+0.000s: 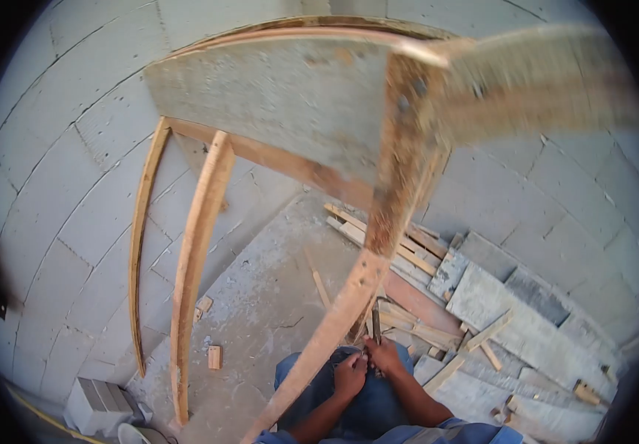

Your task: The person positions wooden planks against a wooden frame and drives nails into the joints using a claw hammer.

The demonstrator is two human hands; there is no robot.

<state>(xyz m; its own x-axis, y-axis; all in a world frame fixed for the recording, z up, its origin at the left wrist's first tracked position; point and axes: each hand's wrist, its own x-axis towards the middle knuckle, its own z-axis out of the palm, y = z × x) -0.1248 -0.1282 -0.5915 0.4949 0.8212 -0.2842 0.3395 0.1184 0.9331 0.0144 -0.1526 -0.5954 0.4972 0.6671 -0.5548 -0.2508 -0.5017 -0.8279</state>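
Note:
My right hand (386, 357) grips what looks like a hammer (376, 320), its dark shaft standing upright above the fist. Close beside it, my left hand (350, 376) is closed with its fingertips pinched together; whatever is in them is too small to make out. Both hands are low in front of my knees. Just left of them slants a wooden post (327, 329), joined at its top to a rough brown board (401, 159) with dark fastener marks. That board meets the grey panel (275, 103) of a raised wooden form.
Two wooden props (201, 222) stand under the panel's left part, before a block wall (68, 185). Planks and panels (497, 296) lie piled at right. Grey blocks (101, 403) and a pale bucket (138, 434) are at lower left; wood offcuts (216, 357) lie on the floor.

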